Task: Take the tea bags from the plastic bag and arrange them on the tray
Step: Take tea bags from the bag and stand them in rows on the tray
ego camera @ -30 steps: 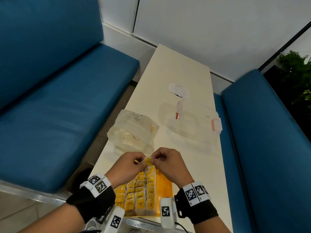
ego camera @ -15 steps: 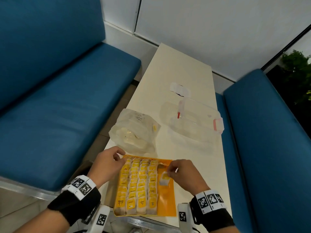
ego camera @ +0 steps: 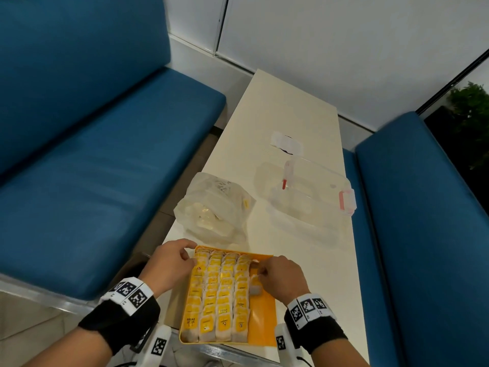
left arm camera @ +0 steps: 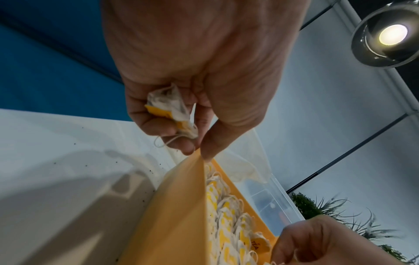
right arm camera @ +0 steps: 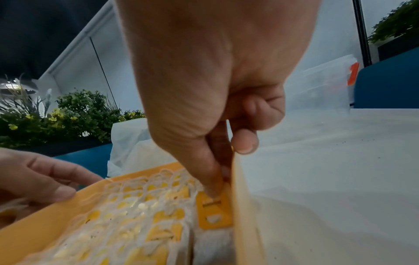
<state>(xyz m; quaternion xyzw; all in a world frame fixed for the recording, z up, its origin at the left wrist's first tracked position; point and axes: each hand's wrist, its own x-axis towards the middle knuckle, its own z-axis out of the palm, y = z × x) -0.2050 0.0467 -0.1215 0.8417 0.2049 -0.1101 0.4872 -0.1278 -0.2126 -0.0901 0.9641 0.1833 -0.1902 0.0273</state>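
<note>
On the shallow yellow plastic tray (ego camera: 262, 324), the right hand (ego camera: 281, 278) pinches a yellow-tagged paper tea bag (right arm camera: 214, 213) beside four filled rows, while the left hand (left arm camera: 195, 75) clutches another crumpled tea bag (left arm camera: 172, 109) at the tray's far-left corner.

I assess this as a café or canteen booth. A long cream table (ego camera: 285, 123) is my landmark: a blue upholstered bench (ego camera: 105, 165) runs along its left side, and a matching blue bench (ego camera: 423, 221) along its right. White wall panels (ego camera: 330, 49) close off its far end. Green potted plants (ego camera: 471, 107) stand beyond the right bench, and a pendant lamp (left arm camera: 390, 34) hangs overhead.
</note>
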